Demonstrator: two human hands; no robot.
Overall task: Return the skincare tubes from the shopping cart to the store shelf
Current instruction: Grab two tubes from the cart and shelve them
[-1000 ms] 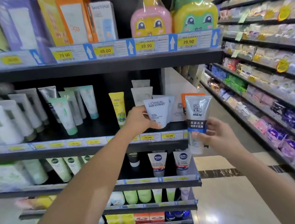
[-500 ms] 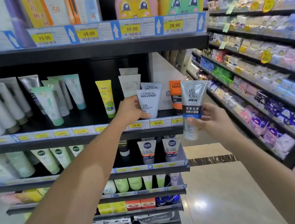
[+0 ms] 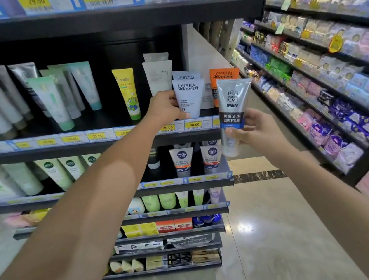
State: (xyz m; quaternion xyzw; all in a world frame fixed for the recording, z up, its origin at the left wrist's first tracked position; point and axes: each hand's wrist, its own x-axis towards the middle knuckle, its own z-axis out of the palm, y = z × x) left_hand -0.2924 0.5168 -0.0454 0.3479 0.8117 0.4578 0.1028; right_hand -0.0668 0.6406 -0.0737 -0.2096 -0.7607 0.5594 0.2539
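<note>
My left hand [image 3: 166, 107] grips a pale grey-blue L'Oreal Men Expert tube [image 3: 189, 97] by its left side, cap down at the right end of the black store shelf [image 3: 85, 147]. A second L'Oreal tube [image 3: 186, 76] stands right behind it, an orange L'Oreal tube [image 3: 223, 75] to the right. My right hand [image 3: 256, 131] holds a silver tube marked MEN [image 3: 234, 113] upright in the air, just off the shelf's right end, thumb across its lower front. No shopping cart is in view.
More tubes fill the shelf to the left, among them a yellow tube [image 3: 127, 93] and white tubes [image 3: 157, 77]. Nivea Men tubes [image 3: 182, 161] stand one shelf down. An aisle with a glossy floor [image 3: 275, 234] runs on the right beside a long rack of packets [image 3: 327, 86].
The view has tilted down and closed in on the shelf. My left hand has set the L'Oreal tube lower, at the shelf's front edge. The right hand keeps the silver tube beside it.
</note>
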